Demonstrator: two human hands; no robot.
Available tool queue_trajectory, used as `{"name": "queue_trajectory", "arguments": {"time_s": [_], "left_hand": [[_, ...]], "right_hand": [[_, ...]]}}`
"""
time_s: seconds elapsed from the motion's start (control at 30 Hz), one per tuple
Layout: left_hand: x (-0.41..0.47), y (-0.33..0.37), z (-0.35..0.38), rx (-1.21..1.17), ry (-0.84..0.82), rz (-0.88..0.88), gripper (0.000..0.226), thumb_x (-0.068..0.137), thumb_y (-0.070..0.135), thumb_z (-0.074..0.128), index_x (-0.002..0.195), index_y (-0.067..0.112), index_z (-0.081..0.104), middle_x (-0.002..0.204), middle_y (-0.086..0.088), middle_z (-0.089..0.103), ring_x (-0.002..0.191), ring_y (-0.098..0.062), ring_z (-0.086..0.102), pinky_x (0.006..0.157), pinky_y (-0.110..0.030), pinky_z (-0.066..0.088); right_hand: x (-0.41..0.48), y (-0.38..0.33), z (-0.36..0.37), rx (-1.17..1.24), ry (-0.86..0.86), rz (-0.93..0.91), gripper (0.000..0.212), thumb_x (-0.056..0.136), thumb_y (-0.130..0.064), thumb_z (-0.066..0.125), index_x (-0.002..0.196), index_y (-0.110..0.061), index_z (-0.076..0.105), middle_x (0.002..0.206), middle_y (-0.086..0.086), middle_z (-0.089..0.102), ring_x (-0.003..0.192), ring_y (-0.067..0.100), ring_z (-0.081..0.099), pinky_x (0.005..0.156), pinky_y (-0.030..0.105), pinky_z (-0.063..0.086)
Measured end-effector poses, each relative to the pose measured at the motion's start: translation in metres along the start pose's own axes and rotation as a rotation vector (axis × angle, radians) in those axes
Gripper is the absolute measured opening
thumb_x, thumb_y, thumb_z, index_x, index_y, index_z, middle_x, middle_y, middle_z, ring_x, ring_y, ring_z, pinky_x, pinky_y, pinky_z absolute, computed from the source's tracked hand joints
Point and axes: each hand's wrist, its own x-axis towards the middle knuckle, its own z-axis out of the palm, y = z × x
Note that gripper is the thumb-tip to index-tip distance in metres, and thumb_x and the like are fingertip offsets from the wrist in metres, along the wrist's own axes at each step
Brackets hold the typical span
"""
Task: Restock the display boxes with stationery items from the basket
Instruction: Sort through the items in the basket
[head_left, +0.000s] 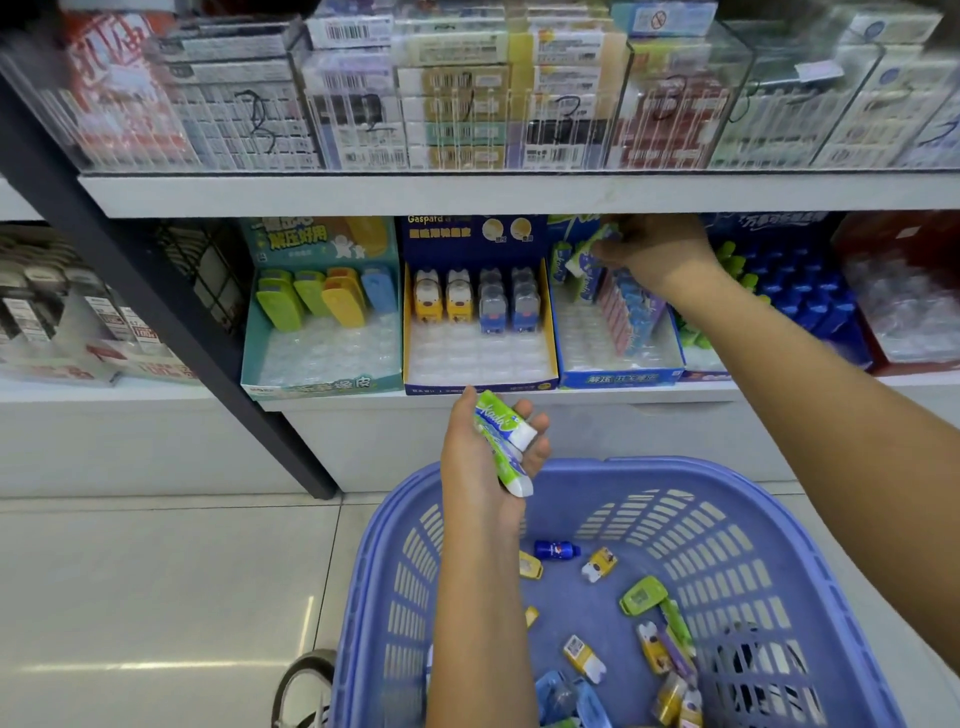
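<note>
Green tubes (506, 441) gripped in left hand (488, 447), above basket (779, 499).

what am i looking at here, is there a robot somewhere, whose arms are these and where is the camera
There is no robot. These are a person's two bare arms, filmed by one wide-angle camera worn on the head, looking forward and down.

At the bottom is a purple basket with small loose stationery items lying in it. The left hand, above the basket, holds green-and-white tubes in its fingers. The right hand reaches to the back of the blue display box on the shop shelf and pinches a similar tube.

Beside that box stand a navy box with yellow and grey items and a teal box with green, yellow and blue ones. Their front slots are unfilled.
</note>
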Motion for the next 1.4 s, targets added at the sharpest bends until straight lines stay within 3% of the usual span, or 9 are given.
{"name": "queue_trajectory", "arguments": {"time_s": [0.07,0.23,0.5,0.77,0.9,0.97,1.1,1.27,1.4], "left_hand": [[0.000,-0.001,0.001,0.002,-0.017,-0.010,0.030,0.097,0.041,0.044,0.099,0.012,0.055,0.069,-0.005,0.067,0.051,-0.015,0.064,0.038,-0.016,0.044],[0.002,-0.002,0.002,0.007,-0.058,-0.006,0.028,0.098,0.036,0.040,0.089,0.013,0.053,0.066,-0.006,0.060,0.044,-0.014,0.053,0.030,-0.011,0.030],[0.005,-0.001,0.002,0.066,-0.079,0.035,0.020,0.096,0.027,0.043,0.088,0.014,0.055,0.064,-0.004,0.057,0.042,-0.012,0.048,0.029,-0.013,0.026],[0.005,-0.001,0.002,0.070,-0.080,0.050,0.019,0.096,0.027,0.044,0.090,0.013,0.056,0.062,-0.004,0.059,0.042,-0.012,0.050,0.030,-0.012,0.028],[0.006,-0.001,0.002,0.072,-0.071,0.057,0.019,0.096,0.027,0.045,0.091,0.013,0.056,0.063,-0.004,0.060,0.042,-0.012,0.050,0.030,-0.012,0.028],[0.007,0.000,0.002,0.067,-0.062,0.063,0.019,0.096,0.026,0.045,0.091,0.013,0.056,0.062,-0.004,0.060,0.042,-0.012,0.050,0.031,-0.012,0.029],[0.009,-0.001,0.001,0.045,-0.053,0.070,0.017,0.096,0.026,0.046,0.095,0.012,0.055,0.062,-0.004,0.061,0.045,-0.013,0.052,0.033,-0.014,0.034],[0.011,-0.001,-0.001,-0.009,-0.049,0.073,0.022,0.097,0.027,0.046,0.100,0.009,0.058,0.069,-0.005,0.062,0.053,-0.016,0.061,0.048,-0.022,0.051],[0.010,0.001,0.000,-0.113,-0.082,0.051,0.025,0.098,0.026,0.043,0.097,0.007,0.060,0.069,-0.006,0.065,0.059,-0.018,0.066,0.058,-0.030,0.059]], "right_hand": [[0.006,-0.002,0.005,-0.095,0.008,-0.083,0.026,0.089,-0.018,0.060,0.107,0.001,0.062,0.111,0.017,0.064,0.096,0.020,0.057,0.066,0.026,0.035],[0.016,0.003,0.016,-0.234,-0.090,-0.268,0.023,0.089,-0.009,0.059,0.111,-0.002,0.065,0.113,0.017,0.064,0.106,0.030,0.057,0.087,0.028,0.041],[0.045,0.009,0.009,-0.140,-0.304,-0.189,0.022,0.084,-0.026,0.068,0.105,-0.021,0.064,0.104,-0.002,0.062,0.093,0.011,0.054,0.080,0.022,0.038],[0.060,0.013,0.014,-0.129,-0.292,-0.207,0.015,0.083,-0.027,0.068,0.097,-0.027,0.063,0.098,-0.008,0.058,0.091,0.010,0.051,0.068,0.012,0.033],[0.065,0.012,0.011,-0.156,-0.374,-0.208,0.013,0.081,-0.022,0.071,0.090,-0.026,0.062,0.098,-0.002,0.061,0.095,0.020,0.056,0.085,0.032,0.045],[0.064,0.013,0.012,-0.179,-0.380,-0.210,0.012,0.080,-0.023,0.072,0.088,-0.025,0.063,0.096,-0.001,0.061,0.095,0.022,0.057,0.086,0.037,0.048],[0.061,0.017,0.018,-0.188,-0.351,-0.247,0.008,0.083,-0.029,0.068,0.090,-0.026,0.067,0.097,-0.003,0.063,0.092,0.016,0.056,0.081,0.028,0.043],[0.053,0.014,0.020,-0.168,-0.297,-0.256,0.022,0.088,-0.028,0.063,0.095,-0.008,0.070,0.103,0.009,0.067,0.097,0.026,0.058,0.085,0.034,0.045],[0.046,0.005,0.023,-0.281,-0.287,-0.226,0.022,0.091,-0.023,0.058,0.101,-0.006,0.069,0.109,0.009,0.065,0.101,0.026,0.056,0.085,0.031,0.044]]}}
